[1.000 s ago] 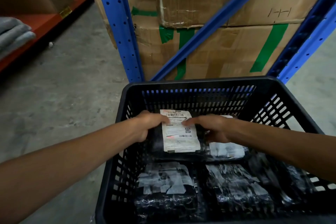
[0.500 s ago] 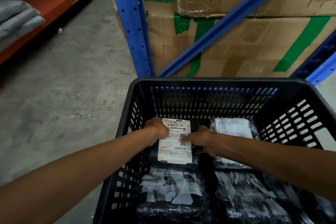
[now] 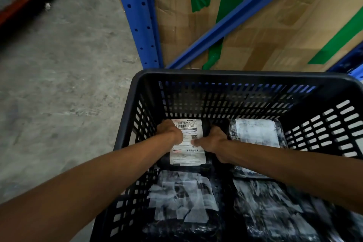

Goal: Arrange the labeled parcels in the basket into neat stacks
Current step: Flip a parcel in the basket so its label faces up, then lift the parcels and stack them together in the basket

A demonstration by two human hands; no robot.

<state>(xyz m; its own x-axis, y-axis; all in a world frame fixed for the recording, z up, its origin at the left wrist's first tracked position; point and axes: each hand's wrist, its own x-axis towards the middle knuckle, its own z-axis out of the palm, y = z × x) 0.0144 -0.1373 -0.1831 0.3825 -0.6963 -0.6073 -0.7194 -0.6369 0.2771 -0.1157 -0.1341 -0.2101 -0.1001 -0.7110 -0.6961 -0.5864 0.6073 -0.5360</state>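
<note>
Labeled parcel (image 3: pixel 187 141) was held flat in far-left corner of black basket (image 3: pixel 235 76), label up. Left hand (image 3: pixel 170 131) was clamped on its left edge, right hand (image 3: pixel 213 140) on its right edge; fingers of both were curled round the pkg. Second parcel (image 3: pixel 257 133) lay just beside, far-right. Two more parcels (image 3: pixel 182 198) (image 3: pixel 275 208) were seen in the near half. Basket sat on concrete floor (image 3: pixel 59 84), in front of blue rack (image 3: pixel 137 15) w/ cardboard boxes (image 3: pixel 275 31).

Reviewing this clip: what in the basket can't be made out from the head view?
- Fine print on the labeled parcel: too small, and partly covered by the left hand and right hand.
- Parcels under the top layer: hidden.
- Near-right parcels: crossed by the right forearm, cut off by the frame's bottom edge.
- Basket near rim: out of frame.
</note>
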